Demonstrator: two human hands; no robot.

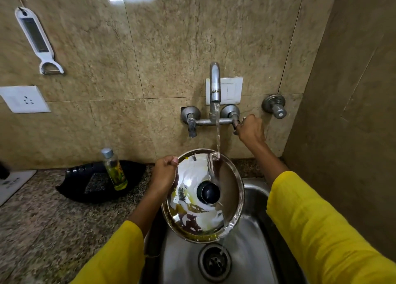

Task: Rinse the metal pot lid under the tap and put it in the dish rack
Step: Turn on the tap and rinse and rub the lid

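The metal pot lid has a black knob and is smeared with white foam and yellow residue. It tilts over the steel sink. My left hand grips the lid by its upper left rim. Water runs from the wall tap onto the lid's upper edge and streams off its lower right into the sink. My right hand is closed around the tap's right handle. No dish rack is in view.
A small bottle of yellow liquid stands on a black tray on the granite counter left of the sink. A white peeler hangs on the tiled wall. A side wall closes in on the right.
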